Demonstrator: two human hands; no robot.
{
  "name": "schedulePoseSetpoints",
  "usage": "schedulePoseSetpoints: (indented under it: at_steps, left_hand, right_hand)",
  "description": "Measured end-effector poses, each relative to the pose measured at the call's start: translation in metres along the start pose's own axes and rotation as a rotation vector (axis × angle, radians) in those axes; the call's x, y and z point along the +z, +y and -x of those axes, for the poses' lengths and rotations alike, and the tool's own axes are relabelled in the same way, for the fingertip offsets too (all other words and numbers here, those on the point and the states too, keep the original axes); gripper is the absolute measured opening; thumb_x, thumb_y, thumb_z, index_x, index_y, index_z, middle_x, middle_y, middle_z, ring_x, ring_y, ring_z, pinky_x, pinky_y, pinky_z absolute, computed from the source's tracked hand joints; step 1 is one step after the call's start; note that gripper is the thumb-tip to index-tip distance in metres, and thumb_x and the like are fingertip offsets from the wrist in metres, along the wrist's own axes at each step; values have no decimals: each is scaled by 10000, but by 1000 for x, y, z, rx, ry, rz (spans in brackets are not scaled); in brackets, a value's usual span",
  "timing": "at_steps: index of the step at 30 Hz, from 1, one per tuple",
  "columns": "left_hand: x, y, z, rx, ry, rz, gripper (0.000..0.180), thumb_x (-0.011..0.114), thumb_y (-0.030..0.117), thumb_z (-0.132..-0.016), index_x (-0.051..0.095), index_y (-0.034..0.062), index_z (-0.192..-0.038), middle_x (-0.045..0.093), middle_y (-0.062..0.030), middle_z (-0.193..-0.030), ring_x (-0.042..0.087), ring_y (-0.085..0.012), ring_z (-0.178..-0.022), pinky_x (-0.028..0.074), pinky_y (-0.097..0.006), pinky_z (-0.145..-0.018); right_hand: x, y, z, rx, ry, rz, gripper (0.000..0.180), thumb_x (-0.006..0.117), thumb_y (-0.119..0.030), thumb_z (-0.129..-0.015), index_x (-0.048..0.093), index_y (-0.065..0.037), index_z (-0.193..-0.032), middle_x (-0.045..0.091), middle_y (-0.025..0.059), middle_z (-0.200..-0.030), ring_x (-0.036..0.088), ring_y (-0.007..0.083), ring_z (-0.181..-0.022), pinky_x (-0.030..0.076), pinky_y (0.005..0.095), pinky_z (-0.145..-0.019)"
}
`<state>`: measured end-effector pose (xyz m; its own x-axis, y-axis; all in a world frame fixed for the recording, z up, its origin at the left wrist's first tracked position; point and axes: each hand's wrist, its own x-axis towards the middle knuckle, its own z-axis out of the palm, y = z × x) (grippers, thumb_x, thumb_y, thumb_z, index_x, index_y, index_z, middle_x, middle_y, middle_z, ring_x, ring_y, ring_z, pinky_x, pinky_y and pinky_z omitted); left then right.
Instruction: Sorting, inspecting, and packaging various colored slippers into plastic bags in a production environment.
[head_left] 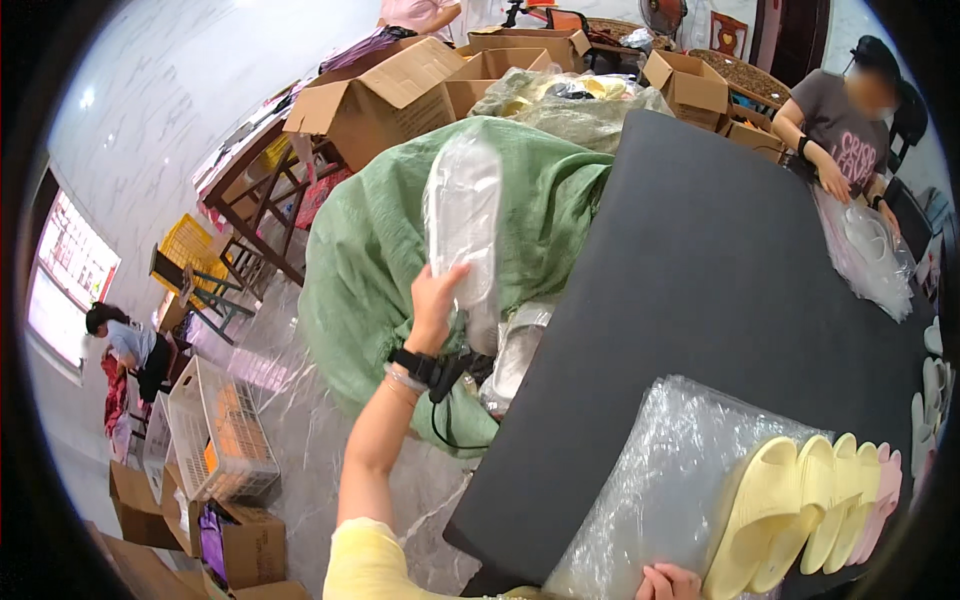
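Observation:
My left hand (437, 305) is closed around a white slipper wrapped in clear plastic (465, 205), raised over a large green sack (370, 230). Inside the sack's opening, beside the table edge, more wrapped slippers (518, 350) show. At the bottom of the view my right hand (668, 582) has its fingers bent together at the near edge of a stack of clear plastic bags (660, 480); the rest of that hand is cut off. Yellow slippers (765, 515) stand in a row at the right of the bags, with pink slippers (880, 500) beyond them.
A dark grey table (700, 270) fills the right side. Across it, a co-worker (850, 140) handles wrapped slippers (870, 245). Open cardboard boxes (385, 105) stand behind the sack. On the floor at left are a white crate (222, 440) and another box (250, 550).

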<state>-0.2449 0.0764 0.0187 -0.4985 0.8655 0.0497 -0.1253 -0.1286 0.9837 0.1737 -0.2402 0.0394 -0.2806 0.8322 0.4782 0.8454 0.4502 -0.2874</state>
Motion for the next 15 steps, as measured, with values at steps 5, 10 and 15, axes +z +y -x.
schedulePoseSetpoints:
  at_steps: [5, 10, 15]
  left_hand:
    - [77, 102, 47, 428, -228, -248, 397, 726, 205, -744, 605, -44, -1028, 659, -81, -861, 610, -151, -756, 484, -288, -706]
    - [164, 107, 79, 714, -644, -468, 633, 743, 351, -733, 537, -49, -1178, 621, -210, -1023, 601, -329, -938, 464, -371, -850]
    - [162, 78, 62, 574, -1014, -599, 515, 604, 369, -879, 536, -11, -1220, 554, -193, -1226, 536, -265, -1130, 417, -340, -949]
  right_hand:
    - [-7, -10, -2, 91, -18, -77, 156, 601, -63, -812, 673, -55, -950, 639, 98, -935, 598, 271, -846, 459, 379, -738]
    - [-5, -13, 0, 107, -40, -46, 146, 591, -95, -824, 675, -92, -944, 635, 77, -960, 594, 272, -860, 458, 383, -747]
    - [-3, -13, 1, 115, -2, -8, 142, 584, -90, -827, 674, -79, -937, 638, 80, -928, 598, 275, -835, 461, 381, -729]
